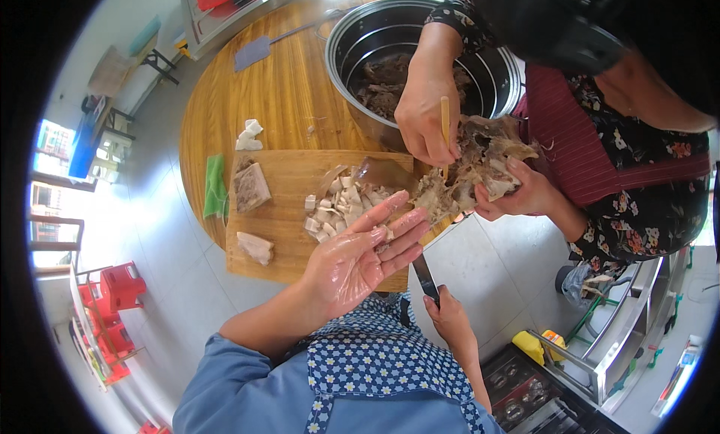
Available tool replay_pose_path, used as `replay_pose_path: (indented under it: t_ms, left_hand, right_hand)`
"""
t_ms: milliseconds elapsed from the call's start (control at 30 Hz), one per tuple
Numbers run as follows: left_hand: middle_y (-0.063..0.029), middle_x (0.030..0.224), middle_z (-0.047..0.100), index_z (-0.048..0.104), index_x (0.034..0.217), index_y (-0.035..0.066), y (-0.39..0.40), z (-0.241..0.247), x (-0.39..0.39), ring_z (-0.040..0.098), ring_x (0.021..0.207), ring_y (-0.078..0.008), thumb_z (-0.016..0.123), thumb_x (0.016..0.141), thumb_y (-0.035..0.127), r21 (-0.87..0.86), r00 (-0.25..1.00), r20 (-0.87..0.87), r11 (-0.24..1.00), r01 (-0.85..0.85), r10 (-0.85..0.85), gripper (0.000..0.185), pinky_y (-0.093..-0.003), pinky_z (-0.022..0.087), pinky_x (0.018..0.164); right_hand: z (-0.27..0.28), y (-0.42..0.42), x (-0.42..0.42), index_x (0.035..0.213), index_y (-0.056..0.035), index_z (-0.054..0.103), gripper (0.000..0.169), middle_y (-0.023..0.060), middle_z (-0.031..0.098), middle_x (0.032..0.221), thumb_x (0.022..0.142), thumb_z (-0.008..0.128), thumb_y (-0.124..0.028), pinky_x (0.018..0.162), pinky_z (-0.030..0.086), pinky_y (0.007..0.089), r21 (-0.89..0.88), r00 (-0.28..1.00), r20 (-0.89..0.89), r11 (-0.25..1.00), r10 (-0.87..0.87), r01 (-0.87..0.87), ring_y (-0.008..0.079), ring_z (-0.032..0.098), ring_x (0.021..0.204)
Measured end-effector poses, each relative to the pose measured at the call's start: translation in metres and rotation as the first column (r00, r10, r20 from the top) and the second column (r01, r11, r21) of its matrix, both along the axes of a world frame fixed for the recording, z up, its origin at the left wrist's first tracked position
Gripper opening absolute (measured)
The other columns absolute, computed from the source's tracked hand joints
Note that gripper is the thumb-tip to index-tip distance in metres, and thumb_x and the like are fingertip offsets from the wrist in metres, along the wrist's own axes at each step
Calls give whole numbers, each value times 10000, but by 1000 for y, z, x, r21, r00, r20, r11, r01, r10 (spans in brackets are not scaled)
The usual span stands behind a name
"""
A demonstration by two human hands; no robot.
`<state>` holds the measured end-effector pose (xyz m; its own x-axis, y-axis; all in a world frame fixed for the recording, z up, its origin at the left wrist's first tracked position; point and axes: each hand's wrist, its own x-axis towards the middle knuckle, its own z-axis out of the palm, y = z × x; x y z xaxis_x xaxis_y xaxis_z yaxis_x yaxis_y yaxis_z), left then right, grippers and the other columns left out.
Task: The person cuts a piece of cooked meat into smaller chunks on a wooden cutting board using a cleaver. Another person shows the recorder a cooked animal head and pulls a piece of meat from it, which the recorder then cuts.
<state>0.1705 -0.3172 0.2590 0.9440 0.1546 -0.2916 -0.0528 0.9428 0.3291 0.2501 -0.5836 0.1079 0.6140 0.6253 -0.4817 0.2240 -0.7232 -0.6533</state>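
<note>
My left hand (354,265) is held palm up over the board's near right corner. Its fingers are spread and look wet and greasy, with small pale scraps by the thumb tip. Lower right, my right hand (451,321) grips a knife (426,279), its blade pointing up behind my left fingers. Diced pale meat (337,209) is heaped on the wooden cutting board (281,170), beside a brown, glossy-skinned piece of meat (382,172). A thick meat block (252,188) and a smaller pale slab (256,247) lie on the board's left side.
Close on the right, another person's hands hold a large cooked bone (489,147) and a chopstick (445,125). A steel pot (337,46) containing meat stands behind. The round wooden table (214,108) also bears a green cloth (215,186), white pieces (249,135) and a fly swatter (253,53).
</note>
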Motion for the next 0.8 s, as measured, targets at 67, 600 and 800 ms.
replay_pose_path:
  t_ms: [67, 600, 800]
  left_hand:
    - [-169, 1628, 369, 195, 1640, 107, 0, 4, 2, 356, 1513, -314, 414, 1072, 106, -27, 999, 36, 1000, -15, 16, 609, -475, 301, 1255]
    - [-129, 1638, 368, 254, 1624, 97, 31, -14, -13, 353, 1514, -304, 469, 1045, 108, -5, 943, 128, 951, -309, 307, 617, -467, 274, 1268]
    - [-125, 1641, 365, 271, 1618, 102, 37, -19, -18, 350, 1516, -294, 481, 1040, 113, -10, 925, 152, 937, -350, 347, 615, -473, 283, 1266]
  right_hand:
    - [5, 0, 1, 1018, 8, 506, 327, 329, 637, 938, 1010, 621, -298, 753, 471, 591, -6, 1000, 13, 1000, -10, 10, 557, 594, 930]
    - [10, 4, 4, 1080, -9, 532, 369, 294, 677, 919, 1010, 601, -365, 745, 489, 600, -110, 995, 77, 993, 58, -49, 527, 635, 898]
    - [6, 7, 8, 1085, 13, 530, 379, 323, 665, 950, 1009, 603, -351, 771, 497, 583, -88, 993, 85, 994, 78, -71, 539, 623, 922]
